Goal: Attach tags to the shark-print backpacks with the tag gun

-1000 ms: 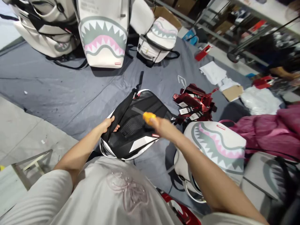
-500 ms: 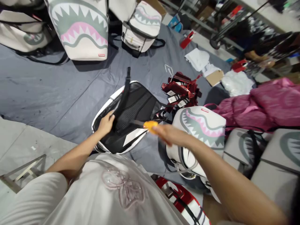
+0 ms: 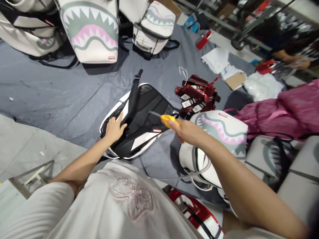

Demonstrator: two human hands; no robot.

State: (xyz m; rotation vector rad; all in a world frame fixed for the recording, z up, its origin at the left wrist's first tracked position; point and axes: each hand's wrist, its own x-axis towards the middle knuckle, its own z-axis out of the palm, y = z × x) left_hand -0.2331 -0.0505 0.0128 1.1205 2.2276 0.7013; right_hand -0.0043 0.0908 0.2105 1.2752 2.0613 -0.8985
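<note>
A white backpack [image 3: 147,137] lies face down on the grey sheet [image 3: 62,96], its black padded back and straps facing up. My left hand [image 3: 114,128] rests on the near left part of that black back, thumb raised, fingers curled onto a strap. My right hand [image 3: 187,130] is closed round yellow-handled scissors [image 3: 166,119], whose dark blades point left over the backpack's back panel. A second white backpack with a shark-mouth print [image 3: 219,132] lies just right of my right hand.
Shark-mouth backpacks [image 3: 91,31] stand along the far edge of the sheet. A pile of shiny red tags [image 3: 196,94] lies beyond my right hand. Pink fabric [image 3: 281,116], grey bags [image 3: 294,172], white papers [image 3: 216,59] and a metal frame [image 3: 30,177] surround the spot.
My right hand has swung the scissors right and back toward the backpack's back panel. My left hand slid down the black strap and now lies flatter on the bag.
</note>
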